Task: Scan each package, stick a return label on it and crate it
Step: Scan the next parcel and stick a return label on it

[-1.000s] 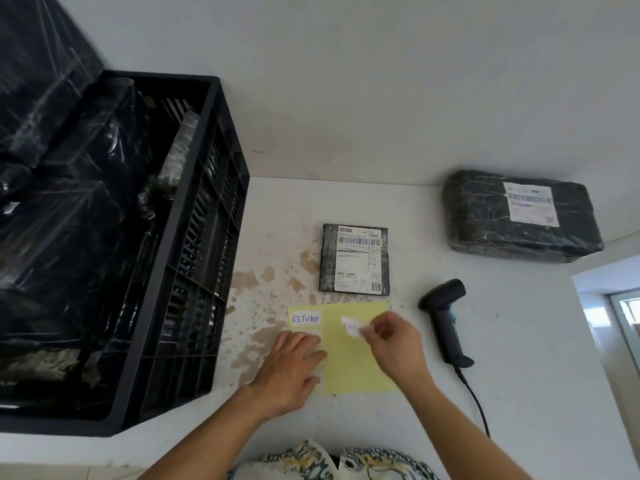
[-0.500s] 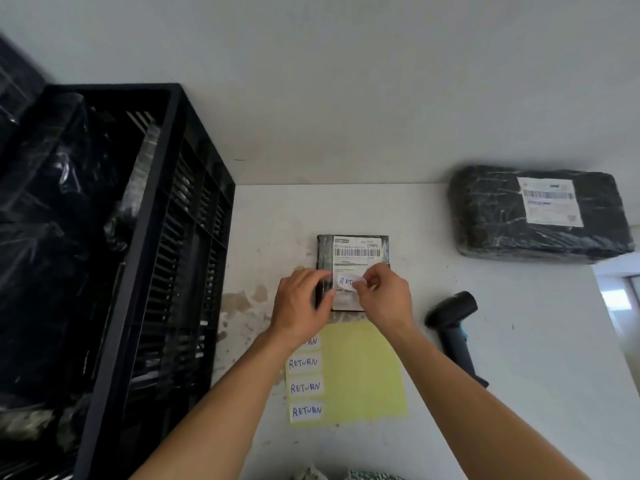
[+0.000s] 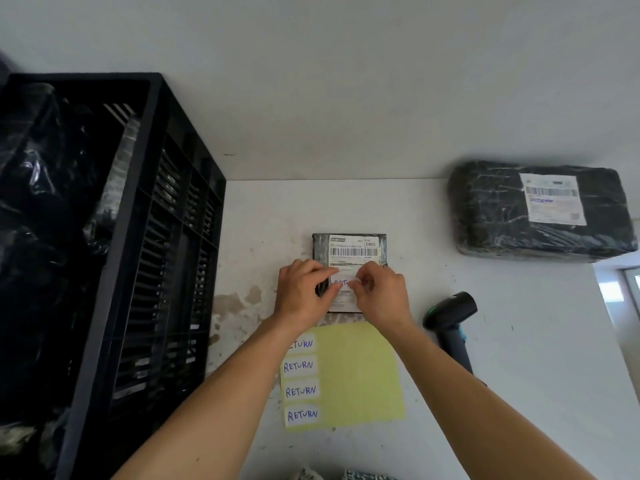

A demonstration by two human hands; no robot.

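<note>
A small flat black package point(image 3: 349, 245) with a white barcode label lies on the white table. Both hands rest on its near half. My left hand point(image 3: 304, 292) presses on the package's left side, fingertips on the edge of a white RETURN label point(image 3: 341, 283). My right hand point(image 3: 379, 294) pinches the label's right end against the package. Just below lies a yellow backing sheet point(image 3: 360, 372) with several RETURN stickers down its left edge. A black crate point(image 3: 152, 216) holding black-wrapped parcels stands at the left.
A larger black-wrapped package point(image 3: 502, 209) with a shipping label sits at the far right against the wall. A black handheld barcode scanner point(image 3: 450, 315) lies right of my right wrist, cable running toward me. Brown stains mark the table point(image 3: 536, 341) beside the crate.
My right hand carried the peeled RETURN label from the yellow sheet up onto the small package. My left hand left the sheet and now presses on the package and label.
</note>
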